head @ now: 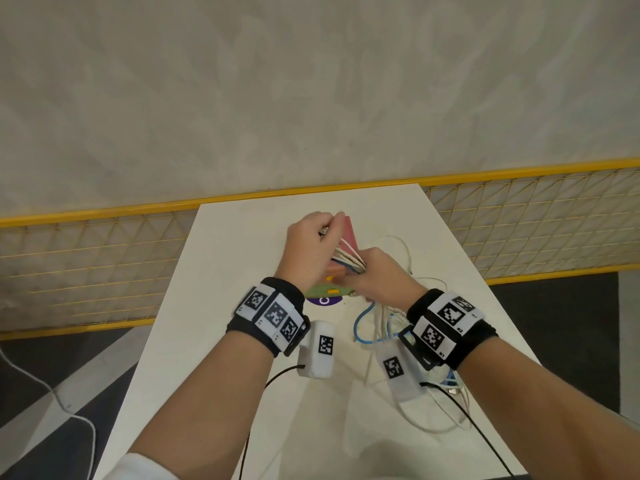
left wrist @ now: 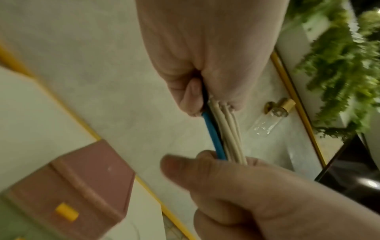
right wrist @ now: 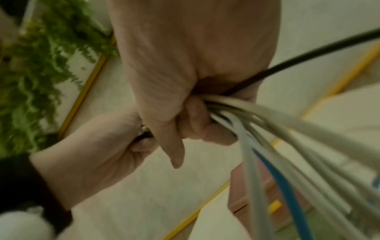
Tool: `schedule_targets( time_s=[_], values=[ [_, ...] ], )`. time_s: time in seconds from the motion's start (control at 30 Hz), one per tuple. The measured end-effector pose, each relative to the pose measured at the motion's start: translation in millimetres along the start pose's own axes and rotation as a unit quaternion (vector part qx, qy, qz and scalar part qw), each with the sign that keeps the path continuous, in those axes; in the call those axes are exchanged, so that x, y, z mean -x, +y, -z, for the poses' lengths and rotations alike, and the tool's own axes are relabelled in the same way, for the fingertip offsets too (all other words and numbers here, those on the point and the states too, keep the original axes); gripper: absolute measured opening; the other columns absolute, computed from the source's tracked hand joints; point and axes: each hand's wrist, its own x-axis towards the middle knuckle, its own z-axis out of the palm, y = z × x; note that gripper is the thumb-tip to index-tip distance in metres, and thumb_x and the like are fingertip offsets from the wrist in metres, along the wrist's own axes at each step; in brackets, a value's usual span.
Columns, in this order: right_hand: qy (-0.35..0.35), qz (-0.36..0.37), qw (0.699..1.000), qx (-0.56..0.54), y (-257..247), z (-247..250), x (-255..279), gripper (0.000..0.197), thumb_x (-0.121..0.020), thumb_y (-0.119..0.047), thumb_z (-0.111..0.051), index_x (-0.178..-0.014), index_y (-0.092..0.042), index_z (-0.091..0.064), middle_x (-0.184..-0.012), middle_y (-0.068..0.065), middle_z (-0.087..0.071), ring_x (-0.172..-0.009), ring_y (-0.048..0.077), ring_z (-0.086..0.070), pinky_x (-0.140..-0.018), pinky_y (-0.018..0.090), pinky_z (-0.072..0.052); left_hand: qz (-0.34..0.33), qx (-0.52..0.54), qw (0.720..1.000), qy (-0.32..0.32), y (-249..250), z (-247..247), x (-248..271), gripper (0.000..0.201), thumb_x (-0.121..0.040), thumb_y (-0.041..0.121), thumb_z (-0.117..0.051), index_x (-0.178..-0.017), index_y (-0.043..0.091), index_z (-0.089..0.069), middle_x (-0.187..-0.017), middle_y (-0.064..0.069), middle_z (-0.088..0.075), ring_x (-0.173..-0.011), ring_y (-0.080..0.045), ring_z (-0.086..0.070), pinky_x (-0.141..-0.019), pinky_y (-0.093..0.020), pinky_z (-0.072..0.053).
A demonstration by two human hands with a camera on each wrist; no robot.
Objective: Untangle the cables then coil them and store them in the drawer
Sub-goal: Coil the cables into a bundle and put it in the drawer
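Note:
A bundle of cables (head: 348, 259), several white ones with a blue and a black strand, is stretched short between my two hands. My left hand (head: 325, 233) grips its far end, fingers curled round the strands (left wrist: 226, 129). My right hand (head: 367, 271) grips the near end; from it the cables (right wrist: 287, 138) fan out loose. Blue and white loops (head: 374, 320) hang from the right hand onto the table. Both hands hover over a small drawer unit (head: 348, 233) with a pink top (left wrist: 82, 178) and yellow handles (left wrist: 66, 211).
The white table (head: 242, 271) is narrow, with a yellow wire-mesh fence (head: 104, 258) behind and beside it. More white cable (head: 433, 420) trails near the right edge. In the left wrist view, a small glass vial (left wrist: 265, 123) and green foliage (left wrist: 339, 65) appear beyond my hands.

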Motion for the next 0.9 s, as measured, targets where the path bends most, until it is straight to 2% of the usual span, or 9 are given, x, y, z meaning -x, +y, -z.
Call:
schedule_targets(
  time_s=[0.1, 0.23, 0.3, 0.37, 0.47, 0.57, 0.67, 0.8, 0.9],
  values=[
    [0.015, -0.034, 0.991, 0.13, 9, 5, -7, 0.018, -0.077, -0.009, -0.059, -0.061, -0.009, -0.051, -0.054, 0.003, -0.05, -0.055, 0.022, -0.049, -0.047, 0.025, -0.032, 0.012, -0.114, 0.992, -0.053, -13, 0, -1, 0.036, -0.099, 0.029, -0.048, -0.076, 0.006, -0.063, -0.079, -0.014, -0.061, -0.073, -0.018, -0.055, -0.072, -0.033, -0.046],
    [-0.012, -0.025, 0.972, 0.234, 12, 4, -9, 0.011, -0.086, -0.008, -0.05, -0.08, -0.012, -0.057, -0.076, 0.002, -0.058, -0.08, 0.025, -0.059, -0.06, 0.026, -0.04, -0.167, -0.175, 0.968, -0.073, 6, 0, 6, 0.04, -0.097, 0.044, -0.041, -0.122, 0.019, -0.059, -0.119, 0.0, -0.058, -0.112, -0.019, -0.052, -0.099, -0.036, -0.037],
    [-0.027, 0.0, 0.985, 0.168, 10, 4, -4, 0.022, -0.09, -0.006, -0.054, -0.111, -0.01, -0.057, -0.093, -0.009, -0.054, -0.089, 0.007, -0.054, -0.07, 0.017, -0.04, -0.138, -0.119, 0.962, -0.205, 15, -7, 15, 0.063, -0.093, 0.061, -0.035, -0.142, 0.022, -0.04, -0.119, -0.003, -0.061, -0.11, -0.018, -0.056, -0.094, -0.035, -0.043],
    [-0.031, 0.041, 0.997, 0.062, 7, 8, -2, 0.02, -0.087, -0.002, -0.059, -0.093, -0.021, -0.057, -0.078, -0.015, -0.049, -0.071, 0.002, -0.049, -0.065, 0.018, -0.041, -0.097, -0.12, 0.954, -0.256, 11, -13, 25, 0.082, -0.084, 0.071, -0.026, -0.151, 0.025, -0.022, -0.087, -0.004, -0.064, -0.083, -0.019, -0.063, -0.074, -0.036, -0.051],
    [-0.139, 0.058, 0.987, 0.064, -4, 16, -8, 0.029, -0.079, 0.002, -0.066, -0.06, -0.017, -0.055, -0.056, -0.008, -0.053, -0.051, 0.001, -0.054, -0.053, 0.016, -0.042, -0.056, -0.111, 0.959, -0.256, -3, -12, 26, 0.087, -0.08, 0.074, -0.027, -0.152, 0.026, -0.018, -0.084, -0.008, -0.067, -0.079, -0.021, -0.065, -0.074, -0.041, -0.053],
    [-0.176, 0.06, 0.981, 0.064, -10, 36, -9, 0.011, -0.071, -0.012, -0.08, -0.074, -0.011, -0.069, -0.059, -0.009, -0.061, -0.049, -0.002, -0.054, -0.05, 0.012, -0.042, -0.009, -0.086, 0.955, -0.285, -15, -4, 24, 0.079, -0.08, 0.076, -0.04, -0.144, 0.03, -0.033, -0.113, -0.004, -0.068, -0.1, -0.019, -0.065, -0.088, -0.04, -0.053],
    [-0.14, 0.014, 0.986, 0.088, 3, 58, -8, 0.02, -0.073, -0.031, -0.079, -0.06, -0.028, -0.064, -0.05, -0.008, -0.049, -0.04, 0.002, -0.041, -0.043, 0.016, -0.035, -0.008, -0.086, 0.96, -0.268, -29, 8, 26, 0.03, -0.091, 0.055, -0.053, -0.107, 0.032, -0.061, -0.092, 0.003, -0.069, -0.083, -0.016, -0.064, -0.078, -0.042, -0.053],
    [-0.085, 0.029, 0.995, 0.038, 19, 59, 3, 0.029, -0.096, -0.04, -0.046, -0.079, -0.019, -0.056, -0.061, -0.005, -0.043, -0.048, 0.012, -0.041, -0.046, 0.029, -0.043, 0.036, -0.023, 0.987, -0.154, -39, 22, 22, 0.025, -0.1, 0.04, -0.044, -0.094, 0.029, -0.066, -0.07, -0.004, -0.06, -0.064, -0.017, -0.052, -0.062, -0.035, -0.042],
    [-0.035, 0.044, 0.998, 0.001, 23, 35, 9, 0.028, -0.101, -0.033, -0.03, -0.086, -0.02, -0.049, -0.066, -0.007, -0.041, -0.049, 0.005, -0.039, -0.048, 0.033, -0.044, 0.109, 0.069, 0.989, -0.066, -30, 14, 20, 0.029, -0.101, 0.042, -0.041, -0.083, 0.029, -0.058, -0.06, 0.01, -0.046, -0.055, -0.008, -0.042, -0.055, -0.026, -0.036]
  ],
)
